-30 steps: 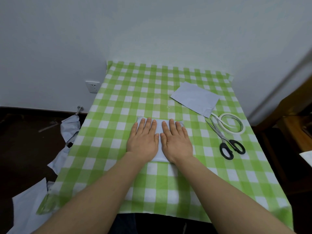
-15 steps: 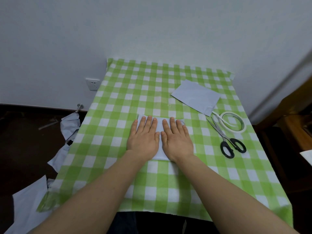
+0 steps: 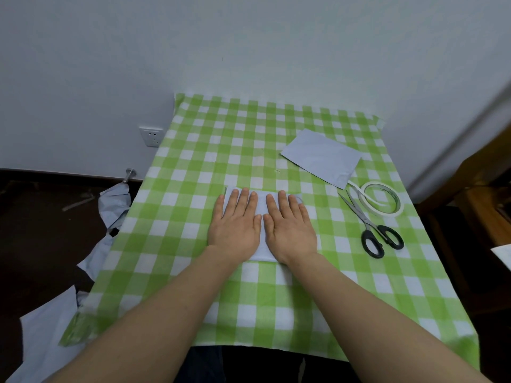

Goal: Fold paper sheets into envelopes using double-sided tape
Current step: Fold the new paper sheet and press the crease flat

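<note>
On the green-and-white checked surface [image 3: 193, 217], near its middle, lies a folded sheet of pale paper [image 3: 262, 201], and both hands are flat on top of it. The left hand [image 3: 235, 225] covers the left part of the paper with its fingers straight and close together, palm down. The right hand [image 3: 290, 228] lies just beside it in the same way, fingers straight and pointing away from the person, thumbs nearly touching. Neither hand grasps anything; both are spread out and press on the paper. Only a strip of the paper shows between the hands, along with its far edge past the fingertips and a bit of its near edge by the wrists.

Farther back and to the right, well apart from the hands, a second pale sheet [image 3: 322, 157] lies flat at an angle. Just beside its near corner sits a roll of white tape [image 3: 385, 214] with a loose end curling out. Black-handled scissors [image 3: 362, 217] lie next to the roll, blades pointing toward the sheet. Off the left edge, crumpled paper [image 3: 116, 200] rests on the dark floor, and a wall socket [image 3: 150, 136] sits on the white wall.
</note>
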The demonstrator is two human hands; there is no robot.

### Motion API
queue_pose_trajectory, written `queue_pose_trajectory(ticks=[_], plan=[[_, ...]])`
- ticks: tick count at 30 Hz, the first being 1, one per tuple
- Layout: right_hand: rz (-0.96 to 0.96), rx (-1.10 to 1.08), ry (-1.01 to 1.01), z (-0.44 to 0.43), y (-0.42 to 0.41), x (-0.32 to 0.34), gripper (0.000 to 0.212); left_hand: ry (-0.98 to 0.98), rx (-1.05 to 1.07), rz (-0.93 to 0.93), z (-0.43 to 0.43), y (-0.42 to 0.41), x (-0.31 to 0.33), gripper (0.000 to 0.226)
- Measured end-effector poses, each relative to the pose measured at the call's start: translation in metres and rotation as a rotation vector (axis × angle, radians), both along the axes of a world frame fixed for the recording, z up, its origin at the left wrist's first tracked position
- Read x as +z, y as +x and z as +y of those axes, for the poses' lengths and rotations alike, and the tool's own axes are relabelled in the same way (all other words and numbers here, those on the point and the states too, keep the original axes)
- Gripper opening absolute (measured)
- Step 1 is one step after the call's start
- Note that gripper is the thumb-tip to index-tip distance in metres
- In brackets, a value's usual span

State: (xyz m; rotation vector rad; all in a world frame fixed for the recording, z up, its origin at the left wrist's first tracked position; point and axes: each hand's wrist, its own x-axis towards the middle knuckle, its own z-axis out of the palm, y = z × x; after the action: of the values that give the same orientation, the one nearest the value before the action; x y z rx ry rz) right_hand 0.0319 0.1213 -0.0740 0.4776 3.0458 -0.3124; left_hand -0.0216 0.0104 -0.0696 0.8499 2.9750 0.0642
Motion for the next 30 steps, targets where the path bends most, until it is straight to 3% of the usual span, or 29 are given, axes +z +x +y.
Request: queue_pose_trajectory(ticks=[30], plan=[[0.011,-0.001,0.012,-0.0006,0.0007,-0.0013,0.085,0.001,0.008,0.007,-0.0011,0.0015,-0.0006,0.055]])
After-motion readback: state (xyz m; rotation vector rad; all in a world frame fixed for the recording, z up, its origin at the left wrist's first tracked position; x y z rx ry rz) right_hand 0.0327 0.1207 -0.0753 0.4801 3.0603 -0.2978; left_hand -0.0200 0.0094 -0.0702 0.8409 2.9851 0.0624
